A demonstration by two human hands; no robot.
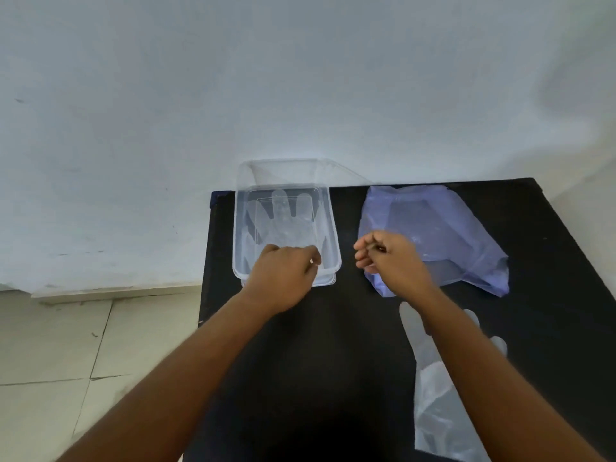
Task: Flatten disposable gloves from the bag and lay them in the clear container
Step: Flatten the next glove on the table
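A clear rectangular container (pixel 334 235) stands at the far left of a black table (pixel 333 345). Inside it a transparent disposable glove (pixel 283 215) lies flat, fingers pointing away from me. My left hand (pixel 283 278) rests over the container's near end, its fingers curled down onto the glove's cuff. My right hand (pixel 390 258) hovers at the left edge of the purple plastic bag (pixel 443 228), fingers loosely curled with nothing seen in them. A second clear glove (pixel 433 395) lies on the table, partly under my right forearm.
The table stands against a pale wall; its left edge drops to a tiled floor (pixel 83 345). The purple bag lies flat at the far right of the table.
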